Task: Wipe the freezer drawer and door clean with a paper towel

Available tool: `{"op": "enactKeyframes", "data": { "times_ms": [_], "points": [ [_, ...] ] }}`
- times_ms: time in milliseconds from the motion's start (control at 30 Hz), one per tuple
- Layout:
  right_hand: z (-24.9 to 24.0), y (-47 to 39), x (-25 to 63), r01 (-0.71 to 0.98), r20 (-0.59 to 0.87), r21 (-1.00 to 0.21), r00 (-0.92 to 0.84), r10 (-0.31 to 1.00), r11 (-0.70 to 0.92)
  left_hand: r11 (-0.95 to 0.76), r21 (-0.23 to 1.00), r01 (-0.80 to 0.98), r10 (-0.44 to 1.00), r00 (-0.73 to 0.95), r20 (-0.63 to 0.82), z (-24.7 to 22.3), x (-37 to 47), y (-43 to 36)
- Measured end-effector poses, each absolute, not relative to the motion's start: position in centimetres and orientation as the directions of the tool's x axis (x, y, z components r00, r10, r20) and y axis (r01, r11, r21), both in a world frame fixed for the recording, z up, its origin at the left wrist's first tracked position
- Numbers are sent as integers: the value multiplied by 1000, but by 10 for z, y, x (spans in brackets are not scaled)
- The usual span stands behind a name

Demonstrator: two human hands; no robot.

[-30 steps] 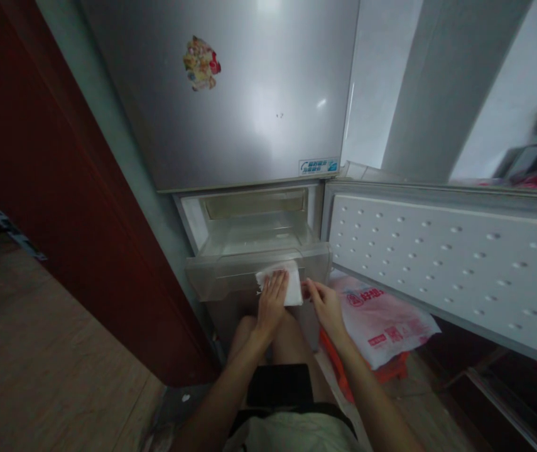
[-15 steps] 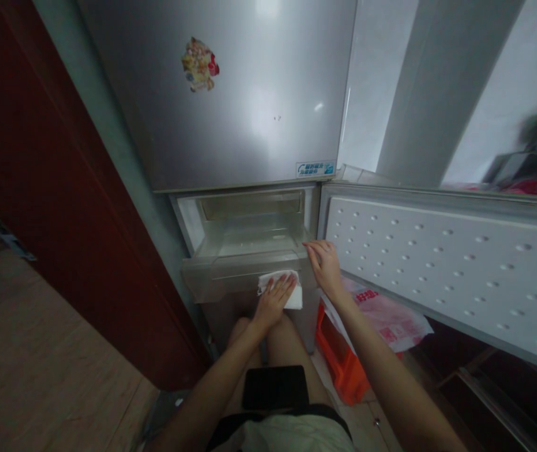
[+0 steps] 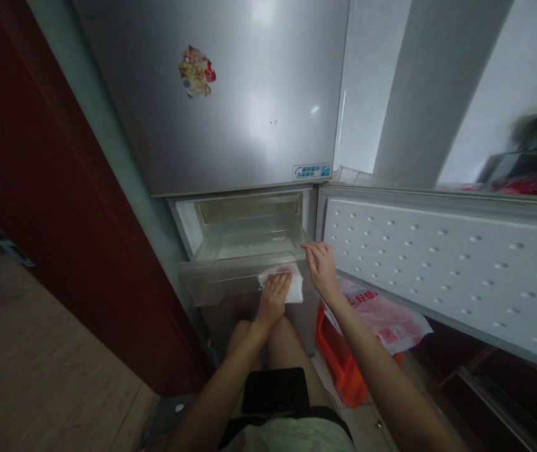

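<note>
A clear plastic freezer drawer is pulled part way out of the lower compartment of a silver fridge. My left hand presses a folded white cloth flat against the drawer's front, its fingers laid over the cloth. At the drawer's right front corner, my right hand has its fingers bent over the rim. The inside of the drawer shows no contents.
On the right, the lower fridge door stands wide open. Beneath it are an orange plastic stool and a pink-and-white plastic bag. A black phone-like slab lies on my lap. A dark red door is at left.
My left hand and the cloth have shifted very slightly upward on the drawer front. My right hand keeps its place on the rim. The view has moved a little.
</note>
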State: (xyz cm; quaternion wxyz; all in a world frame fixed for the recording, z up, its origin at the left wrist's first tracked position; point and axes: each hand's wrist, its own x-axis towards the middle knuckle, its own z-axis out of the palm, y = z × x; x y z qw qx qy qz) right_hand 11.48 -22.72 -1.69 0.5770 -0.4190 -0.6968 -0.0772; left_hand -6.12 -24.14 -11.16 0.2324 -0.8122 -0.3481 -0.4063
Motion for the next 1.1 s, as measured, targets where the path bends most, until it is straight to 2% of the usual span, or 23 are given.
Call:
{"op": "enactKeyframes", "data": {
  "times_ms": [200, 533, 633, 867, 1100],
  "points": [
    [-18, -228, 114, 674, 867, -379, 20, 498, 634, -690, -168, 704, 354, 530, 770, -114, -65, -242],
    [-19, -226, 116, 685, 873, -361, 9, 488, 633, -653, -424, 627, 314, 734, 602, -136, -94, -235],
    [-19, -227, 116, 686, 877, -352, 3, 481, 637, -651, -462, 602, 315, 768, 557, -131, -106, -236],
    [-18, -229, 116, 684, 880, -340, -11, 475, 646, -672, -443, 593, 305, 767, 564, -123, -161, -247],
    [-19, -228, 115, 680, 878, -357, 10, 479, 641, -591, -362, 721, 376, 643, 667, -132, -200, -266]
  ]
}}
